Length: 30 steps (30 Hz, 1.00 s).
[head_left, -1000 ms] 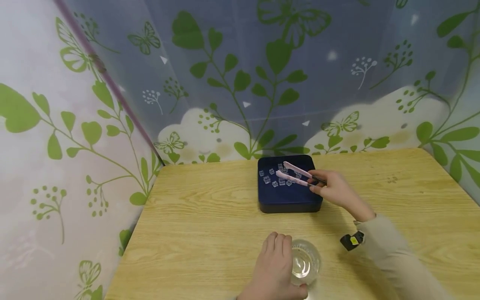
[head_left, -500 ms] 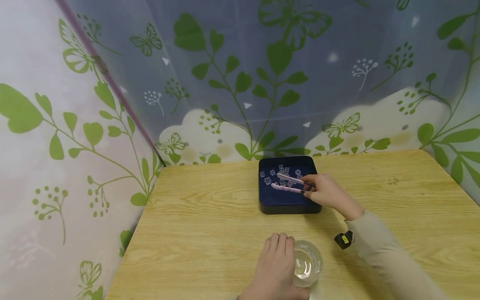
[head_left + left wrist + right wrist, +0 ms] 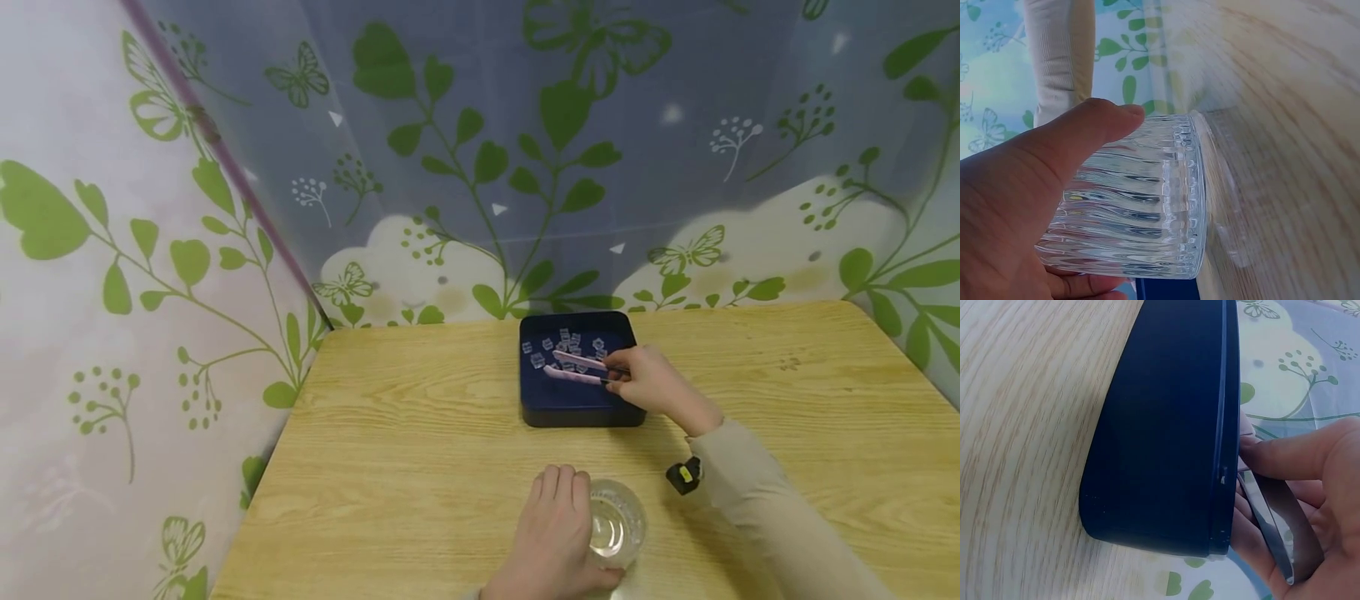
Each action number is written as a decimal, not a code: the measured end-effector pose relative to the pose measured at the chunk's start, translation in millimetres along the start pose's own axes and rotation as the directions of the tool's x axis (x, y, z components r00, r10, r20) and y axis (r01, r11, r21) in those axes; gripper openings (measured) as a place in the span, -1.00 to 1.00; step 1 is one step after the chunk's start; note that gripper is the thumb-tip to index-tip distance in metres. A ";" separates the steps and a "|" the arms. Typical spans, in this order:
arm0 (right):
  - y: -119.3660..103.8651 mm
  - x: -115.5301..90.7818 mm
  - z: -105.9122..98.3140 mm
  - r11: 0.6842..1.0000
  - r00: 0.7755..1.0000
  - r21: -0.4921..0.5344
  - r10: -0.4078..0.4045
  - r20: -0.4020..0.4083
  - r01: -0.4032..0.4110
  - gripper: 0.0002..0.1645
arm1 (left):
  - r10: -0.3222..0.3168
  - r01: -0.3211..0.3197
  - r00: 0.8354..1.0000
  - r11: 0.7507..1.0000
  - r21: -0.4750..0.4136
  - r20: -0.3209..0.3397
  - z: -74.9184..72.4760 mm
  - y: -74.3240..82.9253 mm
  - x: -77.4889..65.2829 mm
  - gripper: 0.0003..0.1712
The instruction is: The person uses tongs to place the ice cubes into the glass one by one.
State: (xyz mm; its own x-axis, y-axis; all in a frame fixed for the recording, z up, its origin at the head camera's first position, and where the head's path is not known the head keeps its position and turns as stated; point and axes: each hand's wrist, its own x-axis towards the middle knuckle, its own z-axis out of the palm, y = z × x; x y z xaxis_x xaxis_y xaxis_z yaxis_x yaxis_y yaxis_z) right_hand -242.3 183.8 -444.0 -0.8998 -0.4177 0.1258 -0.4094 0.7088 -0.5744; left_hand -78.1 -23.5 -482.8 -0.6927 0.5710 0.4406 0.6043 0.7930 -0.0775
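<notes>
My left hand [image 3: 551, 529] grips a clear ribbed glass [image 3: 1141, 200] from its left side, thumb and fingers round the wall, and the glass [image 3: 615, 525] stands upright on the table. My right hand [image 3: 651, 382] holds a pair of tongs [image 3: 573, 377] with pink arms, pinched near the metal bend [image 3: 1282, 519]. The tongs' arms are spread apart and reach low over several clear ice-like cubes [image 3: 537, 360] in a dark blue tray [image 3: 562, 402]. From the right wrist view, the tray's side wall [image 3: 1160, 437] hides the tong tips.
The wood-grain table [image 3: 405, 450] carries the tray at its back edge, close to a patterned curtain [image 3: 450, 100]. A black wrist strap device [image 3: 684, 475] hangs by the right sleeve [image 3: 765, 492].
My right hand has moved down and slightly left, lowering the tongs from above the tray to among the cubes. My left hand keeps its hold on the glass.
</notes>
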 end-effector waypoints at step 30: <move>4.2 -0.6 9.7 0.996 0.998 -0.062 -0.058 -0.010 0.058 -0.67 | -0.020 0.020 0.999 1.000 0.007 0.030 -1.4 2.8 0.4 0.22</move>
State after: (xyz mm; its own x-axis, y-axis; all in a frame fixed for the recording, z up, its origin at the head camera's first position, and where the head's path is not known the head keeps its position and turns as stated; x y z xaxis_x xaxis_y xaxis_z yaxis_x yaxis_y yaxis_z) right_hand -242.0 181.5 -454.4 -0.8759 -0.4526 0.1673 -0.4691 0.7173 -0.5152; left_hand -76.1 -21.4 -481.7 -0.7162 0.5608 0.4155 0.5876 0.8057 -0.0747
